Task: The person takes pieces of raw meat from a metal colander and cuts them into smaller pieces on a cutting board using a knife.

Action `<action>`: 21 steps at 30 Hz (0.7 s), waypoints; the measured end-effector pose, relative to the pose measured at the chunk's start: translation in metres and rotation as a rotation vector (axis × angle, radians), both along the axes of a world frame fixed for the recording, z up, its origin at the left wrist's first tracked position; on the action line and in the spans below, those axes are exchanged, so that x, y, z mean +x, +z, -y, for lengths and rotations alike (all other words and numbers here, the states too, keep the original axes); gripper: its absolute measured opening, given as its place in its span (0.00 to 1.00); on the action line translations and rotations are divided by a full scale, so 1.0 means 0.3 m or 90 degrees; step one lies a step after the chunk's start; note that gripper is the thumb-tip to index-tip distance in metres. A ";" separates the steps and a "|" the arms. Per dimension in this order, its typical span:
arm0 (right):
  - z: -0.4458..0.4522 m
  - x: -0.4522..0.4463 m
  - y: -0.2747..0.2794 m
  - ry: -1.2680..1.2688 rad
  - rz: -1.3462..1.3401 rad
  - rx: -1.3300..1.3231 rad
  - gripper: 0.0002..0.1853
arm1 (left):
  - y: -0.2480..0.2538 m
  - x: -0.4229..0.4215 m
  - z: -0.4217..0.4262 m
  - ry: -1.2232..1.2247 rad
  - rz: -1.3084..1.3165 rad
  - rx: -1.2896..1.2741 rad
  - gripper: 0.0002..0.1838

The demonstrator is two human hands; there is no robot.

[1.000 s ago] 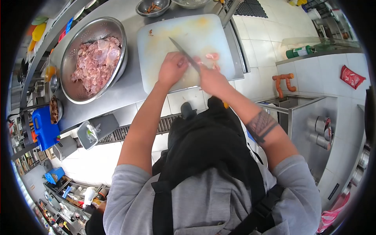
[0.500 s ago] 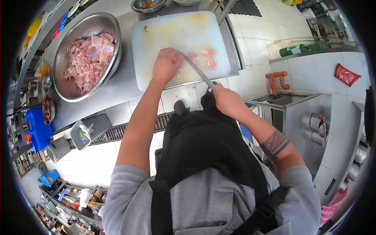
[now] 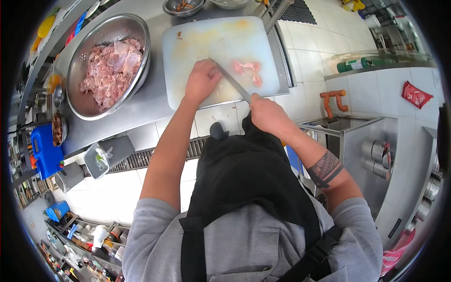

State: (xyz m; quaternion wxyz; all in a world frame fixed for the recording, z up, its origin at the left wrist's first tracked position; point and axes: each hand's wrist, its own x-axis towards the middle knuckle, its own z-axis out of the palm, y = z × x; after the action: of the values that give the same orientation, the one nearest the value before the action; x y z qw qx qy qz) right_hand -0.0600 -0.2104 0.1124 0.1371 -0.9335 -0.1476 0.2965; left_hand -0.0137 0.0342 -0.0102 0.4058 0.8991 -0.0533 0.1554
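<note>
My right hand is wrapped round the handle of a long knife, whose blade points up and left over the white cutting board. At the blade's tip side, my left hand rests on the board with its fingers curled. Whatever lies under those fingers is too hidden to name. Pale pink meat pieces lie on the board to the right of the blade. Left of the board, a large perforated steel colander holds a heap of raw meat.
Small steel bowls stand behind the board. A blue jug and a grey bin are at the left below the counter. Orange pipes and a steel unit stand at the right.
My right hand first drew the knife back toward my body, then moved slightly forward again. My left hand stays curled on the board. The meat pieces right of the blade now lie closer together.
</note>
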 end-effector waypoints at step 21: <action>0.136 -0.040 0.014 0.008 -0.019 -0.018 0.11 | 0.001 -0.033 -0.048 0.060 0.047 -0.030 0.14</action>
State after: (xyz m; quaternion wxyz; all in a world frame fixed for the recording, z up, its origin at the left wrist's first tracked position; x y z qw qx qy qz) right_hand -0.0719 -0.2512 0.1166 0.1243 -0.9299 -0.1473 0.3131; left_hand -0.0234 0.0485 -0.0100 0.4165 0.8846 -0.0218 0.2088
